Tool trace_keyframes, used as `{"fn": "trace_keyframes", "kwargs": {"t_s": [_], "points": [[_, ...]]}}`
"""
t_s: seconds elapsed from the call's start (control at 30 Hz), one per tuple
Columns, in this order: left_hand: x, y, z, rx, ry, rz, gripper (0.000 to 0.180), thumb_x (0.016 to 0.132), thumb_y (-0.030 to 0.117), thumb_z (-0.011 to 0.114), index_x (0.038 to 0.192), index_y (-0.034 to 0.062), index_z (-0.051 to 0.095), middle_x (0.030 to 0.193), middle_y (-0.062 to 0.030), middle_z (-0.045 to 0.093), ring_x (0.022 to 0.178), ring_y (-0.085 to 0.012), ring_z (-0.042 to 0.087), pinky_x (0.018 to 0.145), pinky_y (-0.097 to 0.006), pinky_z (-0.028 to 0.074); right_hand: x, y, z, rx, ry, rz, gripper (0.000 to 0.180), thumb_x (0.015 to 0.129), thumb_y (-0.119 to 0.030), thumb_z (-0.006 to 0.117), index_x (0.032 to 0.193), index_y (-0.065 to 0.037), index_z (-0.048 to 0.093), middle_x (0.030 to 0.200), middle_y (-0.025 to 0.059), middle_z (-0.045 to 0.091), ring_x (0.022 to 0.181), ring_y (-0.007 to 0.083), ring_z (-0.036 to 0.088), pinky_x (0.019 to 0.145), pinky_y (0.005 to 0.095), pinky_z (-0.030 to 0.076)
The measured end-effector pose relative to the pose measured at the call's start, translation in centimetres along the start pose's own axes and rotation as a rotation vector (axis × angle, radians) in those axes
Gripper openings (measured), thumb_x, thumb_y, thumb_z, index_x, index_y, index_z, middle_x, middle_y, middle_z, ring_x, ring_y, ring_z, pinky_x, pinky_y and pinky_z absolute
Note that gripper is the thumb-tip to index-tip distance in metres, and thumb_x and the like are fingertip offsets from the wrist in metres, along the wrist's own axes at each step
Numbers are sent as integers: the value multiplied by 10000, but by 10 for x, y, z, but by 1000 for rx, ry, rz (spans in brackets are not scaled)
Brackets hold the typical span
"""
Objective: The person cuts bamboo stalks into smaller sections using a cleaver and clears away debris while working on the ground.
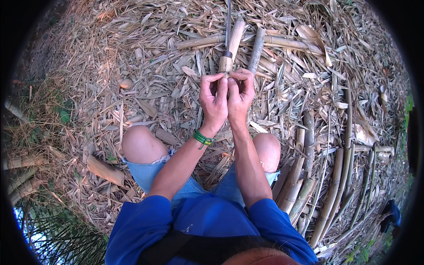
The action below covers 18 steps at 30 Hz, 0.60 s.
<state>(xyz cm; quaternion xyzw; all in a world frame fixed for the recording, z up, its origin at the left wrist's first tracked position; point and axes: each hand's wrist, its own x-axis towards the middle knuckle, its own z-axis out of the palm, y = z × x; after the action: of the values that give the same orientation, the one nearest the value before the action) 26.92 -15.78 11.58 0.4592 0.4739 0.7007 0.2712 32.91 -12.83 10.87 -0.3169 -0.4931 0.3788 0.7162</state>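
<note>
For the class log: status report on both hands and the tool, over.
Left hand and right hand both closed on the knife handle, blade pointing away. Cut bamboo pieces lie just beyond. Nothing between hands and knife.

Frame centre: left hand (213, 100) and right hand (240, 95) pressed together, both gripping a knife handle (225, 63). Blade (228, 22) points to the top edge. Bamboo poles (329, 194) lower right; dry leaf litter (132, 57) throughout.
</note>
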Motion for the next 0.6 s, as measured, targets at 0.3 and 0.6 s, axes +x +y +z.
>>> {"fn": "trace_keyframes", "kwargs": {"t_s": [0.3,0.6], "points": [[9,6,5,-21,-12,8,325,1018,54,589,1323,-19,502,1080,-90,658,938,-123,639,786,-269,533,11,-18,-10,-85,-69,133,182,921,37,633,1103,25,643,1090,91,609,989,165,638,830,277,566],[13,1,-6,239,-228,271,494,844,-56,732,1284,-33,509,1202,-139,587,1031,-182,653,848,-319,562,28,-28,-31,-96,-113,104,164,894,-32,766,1025,19,682,1020,75,641,893,140,659,774,261,557]]}}
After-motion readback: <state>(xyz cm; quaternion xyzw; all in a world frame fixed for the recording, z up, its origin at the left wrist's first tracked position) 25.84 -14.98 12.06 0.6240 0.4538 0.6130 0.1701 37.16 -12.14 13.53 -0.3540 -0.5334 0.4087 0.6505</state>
